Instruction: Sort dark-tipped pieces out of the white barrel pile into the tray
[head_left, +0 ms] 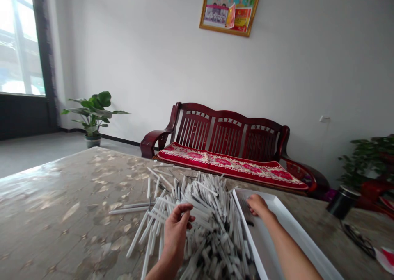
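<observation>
A big heap of thin white pen-like sticks point(203, 214) lies on the patterned table point(67, 206). My left hand point(177, 228) hovers over the heap with its fingers pinched round one white stick. To the right of the heap stands a shallow white tray point(295, 231). My right hand point(257, 204) reaches into the tray's far end, fingers curled downward; what they hold, if anything, is hidden. A small dark item point(250, 222) lies in the tray just beside that hand.
A dark red wooden bench point(227, 149) with a red floral cushion stands behind the table. A black cylindrical pot point(342, 201) and dark glasses-like item point(358, 238) sit on the table at right. Potted plants stand at left point(92, 116) and right point(367, 159).
</observation>
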